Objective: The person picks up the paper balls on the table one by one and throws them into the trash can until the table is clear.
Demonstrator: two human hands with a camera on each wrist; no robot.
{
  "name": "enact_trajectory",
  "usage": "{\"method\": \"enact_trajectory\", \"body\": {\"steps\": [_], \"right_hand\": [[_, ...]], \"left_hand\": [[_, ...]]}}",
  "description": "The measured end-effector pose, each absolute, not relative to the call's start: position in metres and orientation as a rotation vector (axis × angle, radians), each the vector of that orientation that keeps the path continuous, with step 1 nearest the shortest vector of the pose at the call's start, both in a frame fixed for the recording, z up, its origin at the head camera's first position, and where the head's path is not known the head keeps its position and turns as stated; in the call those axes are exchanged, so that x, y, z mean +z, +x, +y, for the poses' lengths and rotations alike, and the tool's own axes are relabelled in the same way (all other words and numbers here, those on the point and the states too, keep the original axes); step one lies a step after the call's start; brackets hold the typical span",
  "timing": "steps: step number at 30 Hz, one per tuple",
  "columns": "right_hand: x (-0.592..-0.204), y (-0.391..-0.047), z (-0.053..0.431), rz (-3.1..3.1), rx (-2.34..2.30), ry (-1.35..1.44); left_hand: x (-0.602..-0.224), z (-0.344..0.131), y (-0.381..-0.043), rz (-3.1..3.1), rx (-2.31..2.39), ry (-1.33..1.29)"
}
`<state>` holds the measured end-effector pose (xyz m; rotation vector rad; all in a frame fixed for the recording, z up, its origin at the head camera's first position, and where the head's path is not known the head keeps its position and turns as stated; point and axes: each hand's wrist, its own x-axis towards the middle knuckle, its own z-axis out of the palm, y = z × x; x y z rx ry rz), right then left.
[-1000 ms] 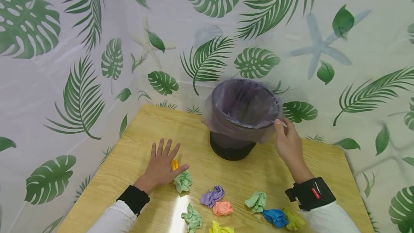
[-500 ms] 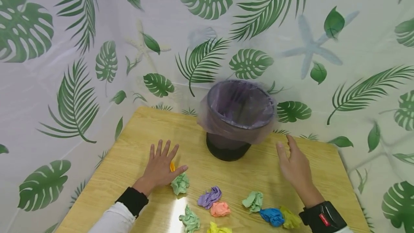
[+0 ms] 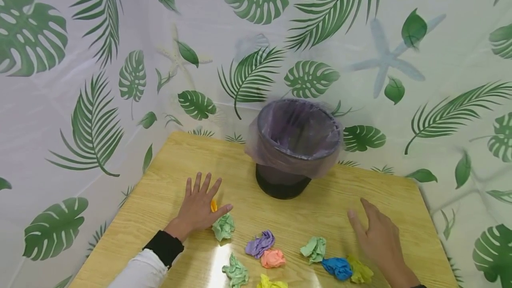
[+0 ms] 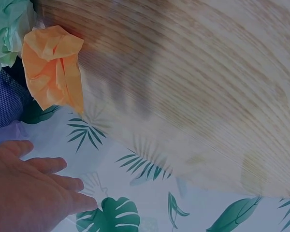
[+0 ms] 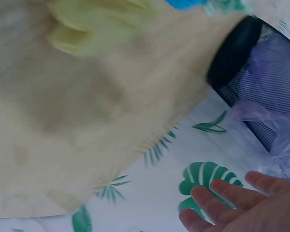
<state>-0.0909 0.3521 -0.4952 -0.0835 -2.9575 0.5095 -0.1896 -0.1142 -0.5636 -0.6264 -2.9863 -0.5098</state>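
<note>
Since the frame of one second ago, the right hand [image 3: 380, 239] has left the rim of the bin [image 3: 282, 186] and come down to the lower right of the head view. White sheeting [image 3: 138, 8] printed with green leaves and pale starfish lines the walls from upper left to upper right, meeting a pale wood-grain counter [image 3: 192, 154].

At centre left, the left hand [image 3: 198, 206] lies spread wide, palm down, beside an orange crumpled paper [image 4: 53, 67]; whether they touch cannot be told. Just below its thumb is a green crumpled paper [image 3: 223, 226], with a second green one [image 3: 235, 271] lower down. At bottom centre come a purple ball [image 3: 261, 243], a salmon ball [image 3: 274, 258] and a yellow ball [image 3: 272, 282]. Above them the bin stands upright, a thin purple liner [image 3: 320, 168] folded over its rim.

Farther right lie a third green ball [image 3: 314, 249], a blue ball [image 3: 338, 268] and an olive-yellow ball [image 3: 360, 269]. Right of these, the right hand is loosely extended, its thumb well apart from its fingers. Bin, papers and left hand keep their places on the counter.
</note>
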Motion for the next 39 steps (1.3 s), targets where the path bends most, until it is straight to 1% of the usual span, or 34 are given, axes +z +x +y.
{"method": "enact_trajectory", "body": {"steps": [9, 16, 26, 30, 36, 39], "right_hand": [[-0.513, -0.059, 0.369, -3.201, 0.445, -0.113], [-0.53, -0.044, 0.383, -3.477, 0.586, -0.198], [-0.551, -0.041, 0.387, -3.637, 0.665, -0.204], [-0.558, -0.041, 0.387, -3.659, 0.628, -0.195], [-0.565, -0.045, 0.385, -3.619, 0.623, -0.246], [-0.567, -0.046, 0.385, -3.58, 0.651, -0.22]], "left_hand": [[-0.564, -0.113, -0.19, -2.995, -0.515, -0.625], [-0.567, -0.113, -0.189, -2.986, -0.525, -0.625], [-0.565, -0.114, -0.189, -2.997, -0.517, -0.624], [-0.567, -0.116, -0.188, -2.991, -0.504, -0.623], [-0.569, -0.116, -0.191, -2.981, -0.505, -0.632], [-0.57, -0.117, -0.191, -2.988, -0.489, -0.629]]}}
